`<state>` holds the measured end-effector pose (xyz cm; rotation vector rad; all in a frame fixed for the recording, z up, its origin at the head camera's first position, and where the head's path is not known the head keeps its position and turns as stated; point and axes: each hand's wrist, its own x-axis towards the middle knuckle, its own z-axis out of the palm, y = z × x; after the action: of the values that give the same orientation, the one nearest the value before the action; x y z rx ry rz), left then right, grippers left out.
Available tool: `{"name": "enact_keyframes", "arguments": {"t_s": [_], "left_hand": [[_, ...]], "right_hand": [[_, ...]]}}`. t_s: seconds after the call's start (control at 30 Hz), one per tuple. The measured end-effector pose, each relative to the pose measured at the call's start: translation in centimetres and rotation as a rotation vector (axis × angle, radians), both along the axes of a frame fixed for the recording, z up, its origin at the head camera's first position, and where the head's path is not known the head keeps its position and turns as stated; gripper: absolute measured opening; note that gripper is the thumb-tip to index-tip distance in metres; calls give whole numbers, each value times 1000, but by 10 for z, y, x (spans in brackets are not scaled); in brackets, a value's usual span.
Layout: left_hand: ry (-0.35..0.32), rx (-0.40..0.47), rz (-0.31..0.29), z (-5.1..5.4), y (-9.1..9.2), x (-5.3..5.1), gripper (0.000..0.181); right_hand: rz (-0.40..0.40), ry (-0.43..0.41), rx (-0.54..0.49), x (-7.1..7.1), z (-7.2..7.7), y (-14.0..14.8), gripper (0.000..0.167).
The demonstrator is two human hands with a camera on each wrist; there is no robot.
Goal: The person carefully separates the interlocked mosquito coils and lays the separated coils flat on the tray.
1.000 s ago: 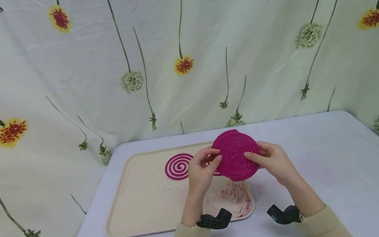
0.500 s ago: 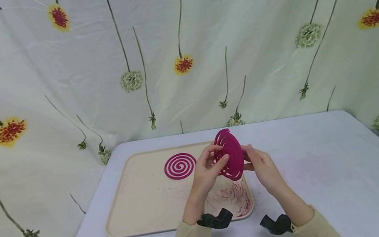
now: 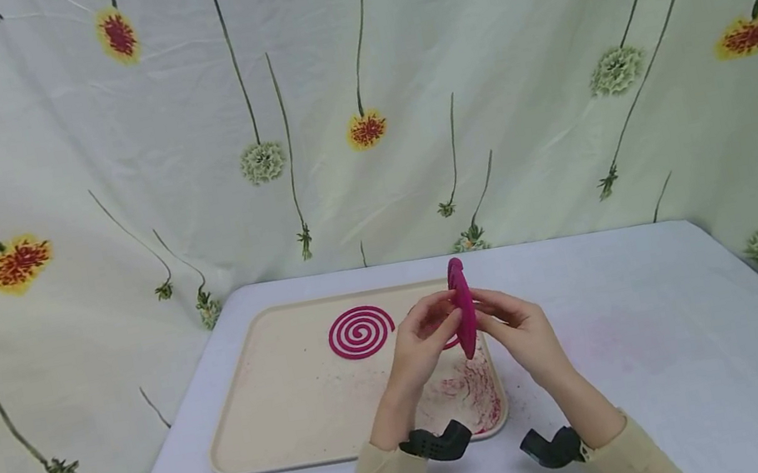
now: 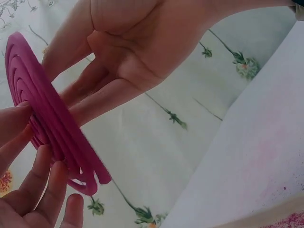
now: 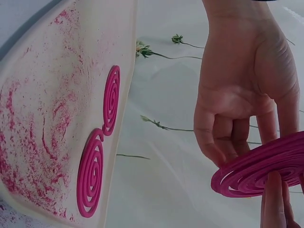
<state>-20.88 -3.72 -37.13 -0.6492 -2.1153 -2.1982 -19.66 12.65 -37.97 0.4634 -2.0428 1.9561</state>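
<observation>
A magenta mosquito coil [image 3: 464, 310] is held up edge-on to the head camera, above the right part of the tray. My left hand [image 3: 411, 353] pinches it from the left with thumb and fingers. From the right, my right hand [image 3: 529, 333] has its thumb and fingertips on the opposite face. In the left wrist view the coil [image 4: 57, 118] shows its stacked rings, a loose end hanging slightly apart at the lower edge. Gaps between rings also show on the coil [image 5: 237, 183] in the right wrist view.
The beige tray [image 3: 282, 422] lies on the white table [image 3: 674, 354], its near right corner stained with pink crumbs. One flat coil [image 3: 360, 332] rests on it; another coil [image 5: 90, 178] is mostly behind the hands in the head view. A flowered curtain [image 3: 518, 119] hangs behind.
The coil has turned from facing the head camera to standing edge-on. My right hand has moved left, round to its other face; the left hand keeps its grip.
</observation>
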Motion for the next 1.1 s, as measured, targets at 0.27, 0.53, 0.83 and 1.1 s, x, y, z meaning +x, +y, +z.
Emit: {"name": "enact_keyframes", "arguments": {"t_s": [0.27,0.53,0.83,1.1], "left_hand": [[52,10,51,5,1,5,25],[87,-27,61,7,2,6,21],[100,-65,65,8,1,7,21],[176,-28,68,8,-3,8,29]], "right_hand": [[-23,-18,15,0,-1,0,31],[-18,4,24,-4,-4,3,32],[6,-12,48,-5,-6,4,41],[72,7,40,-5,-6,5,44]]}}
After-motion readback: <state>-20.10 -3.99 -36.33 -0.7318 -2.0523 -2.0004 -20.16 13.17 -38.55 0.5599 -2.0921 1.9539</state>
